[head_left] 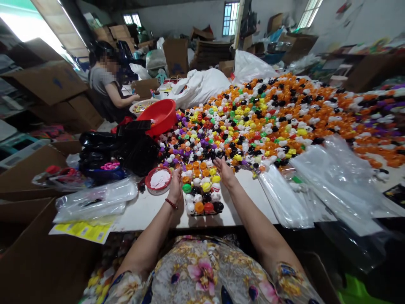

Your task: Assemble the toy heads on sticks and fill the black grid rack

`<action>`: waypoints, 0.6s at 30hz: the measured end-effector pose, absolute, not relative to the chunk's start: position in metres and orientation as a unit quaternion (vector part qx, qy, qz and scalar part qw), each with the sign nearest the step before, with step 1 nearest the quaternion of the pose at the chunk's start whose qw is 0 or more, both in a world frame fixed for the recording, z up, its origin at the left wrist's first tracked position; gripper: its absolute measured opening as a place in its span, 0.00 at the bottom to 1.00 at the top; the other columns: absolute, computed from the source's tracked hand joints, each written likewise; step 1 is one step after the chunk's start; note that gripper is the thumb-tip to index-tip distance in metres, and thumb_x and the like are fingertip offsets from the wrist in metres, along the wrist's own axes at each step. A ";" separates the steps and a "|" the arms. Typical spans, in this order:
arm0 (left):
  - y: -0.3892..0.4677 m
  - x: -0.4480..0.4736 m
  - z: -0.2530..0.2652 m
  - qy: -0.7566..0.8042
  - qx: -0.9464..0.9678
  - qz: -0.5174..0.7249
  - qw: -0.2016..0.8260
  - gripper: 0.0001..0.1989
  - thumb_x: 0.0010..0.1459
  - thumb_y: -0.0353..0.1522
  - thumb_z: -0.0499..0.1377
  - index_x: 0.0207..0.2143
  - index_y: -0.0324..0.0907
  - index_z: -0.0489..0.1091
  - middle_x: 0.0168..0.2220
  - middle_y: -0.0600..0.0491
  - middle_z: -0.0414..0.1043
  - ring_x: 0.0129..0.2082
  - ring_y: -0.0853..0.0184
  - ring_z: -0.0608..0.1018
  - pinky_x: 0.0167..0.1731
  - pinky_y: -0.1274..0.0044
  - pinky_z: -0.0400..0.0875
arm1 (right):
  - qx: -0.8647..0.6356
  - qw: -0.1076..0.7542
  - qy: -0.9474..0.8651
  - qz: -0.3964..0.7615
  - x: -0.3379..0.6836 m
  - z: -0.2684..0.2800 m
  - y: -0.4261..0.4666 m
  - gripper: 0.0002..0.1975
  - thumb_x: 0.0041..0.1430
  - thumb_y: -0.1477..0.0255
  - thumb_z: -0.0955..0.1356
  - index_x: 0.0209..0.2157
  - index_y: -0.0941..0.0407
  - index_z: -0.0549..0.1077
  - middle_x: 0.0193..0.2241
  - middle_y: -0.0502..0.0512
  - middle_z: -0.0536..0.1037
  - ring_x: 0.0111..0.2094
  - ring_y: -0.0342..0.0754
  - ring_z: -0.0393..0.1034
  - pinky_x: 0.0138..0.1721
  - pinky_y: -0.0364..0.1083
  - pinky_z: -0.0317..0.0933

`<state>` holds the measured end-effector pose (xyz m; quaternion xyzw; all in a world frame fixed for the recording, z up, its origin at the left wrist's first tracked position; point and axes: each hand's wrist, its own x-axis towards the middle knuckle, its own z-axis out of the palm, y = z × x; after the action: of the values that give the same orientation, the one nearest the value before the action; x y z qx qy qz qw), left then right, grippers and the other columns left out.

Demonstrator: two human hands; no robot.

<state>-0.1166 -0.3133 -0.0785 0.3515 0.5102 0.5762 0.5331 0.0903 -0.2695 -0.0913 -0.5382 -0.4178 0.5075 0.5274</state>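
Note:
Between my hands, small round plastic toys (206,187) in orange, yellow, white, black, green and red stand in neat rows near the table's front edge. Along the left side of these rows is my left hand (176,186), its fingers stretched forward and a red bead bracelet on the wrist. My right hand (224,172) is at the far right corner of the rows, fingers extended and apart. Neither palm has anything gripped in it; whether they touch the toys I cannot tell. Beyond the fingertips spreads a big loose pile of similar toys (253,120).
A red-rimmed basket (171,179) with something pale in it sits left of my left hand. Clear plastic bags (284,196) lie at right, more plastic bags (98,198) at left. Behind are black bags (136,147), a red basin (160,116) and a seated person (106,84).

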 end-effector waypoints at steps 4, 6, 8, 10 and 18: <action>-0.296 -0.122 -0.057 0.544 0.498 0.540 0.406 0.26 0.68 0.44 0.43 0.54 0.39 0.70 0.59 0.44 0.69 0.62 0.63 0.69 0.65 0.68 0.57 | -0.519 0.515 -0.406 0.547 0.084 -0.086 -0.257 0.39 0.63 0.42 0.51 0.48 0.56 0.77 0.46 0.65 0.81 0.49 0.55 0.75 0.48 0.53 0.69; -0.285 -0.120 -0.045 0.540 0.573 0.501 0.358 0.23 0.67 0.43 0.46 0.53 0.39 0.71 0.57 0.43 0.71 0.60 0.61 0.71 0.64 0.65 0.59 | -0.510 0.513 -0.402 0.561 0.084 -0.085 -0.259 0.39 0.63 0.42 0.52 0.42 0.57 0.79 0.41 0.64 0.82 0.45 0.55 0.77 0.45 0.52 0.71; -0.274 -0.114 -0.035 0.516 0.656 0.453 0.313 0.22 0.66 0.43 0.48 0.51 0.39 0.72 0.56 0.43 0.72 0.59 0.59 0.72 0.63 0.63 0.61 | -0.502 0.511 -0.399 0.573 0.085 -0.086 -0.264 0.39 0.62 0.41 0.52 0.38 0.57 0.80 0.35 0.62 0.83 0.40 0.54 0.77 0.42 0.51 0.71; -0.265 -0.102 -0.027 0.474 0.739 0.391 0.275 0.22 0.65 0.43 0.49 0.49 0.39 0.73 0.55 0.43 0.73 0.58 0.59 0.72 0.62 0.63 0.62 | -0.497 0.509 -0.395 0.582 0.085 -0.087 -0.268 0.39 0.61 0.41 0.53 0.35 0.58 0.80 0.30 0.61 0.82 0.36 0.53 0.77 0.39 0.50 0.71; -0.261 -0.060 -0.019 0.317 0.900 0.196 0.225 0.22 0.67 0.43 0.43 0.44 0.44 0.74 0.50 0.47 0.77 0.53 0.62 0.75 0.59 0.69 0.66 | -0.545 0.507 -0.505 0.437 0.081 -0.082 -0.278 0.31 0.63 0.46 0.60 0.41 0.58 0.79 0.34 0.58 0.82 0.39 0.49 0.76 0.43 0.47 0.68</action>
<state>-0.0603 -0.2610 -0.0190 0.9001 0.3174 0.1965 0.2247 0.0812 -0.2779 -0.0825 -0.5452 -0.5054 0.4365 0.5067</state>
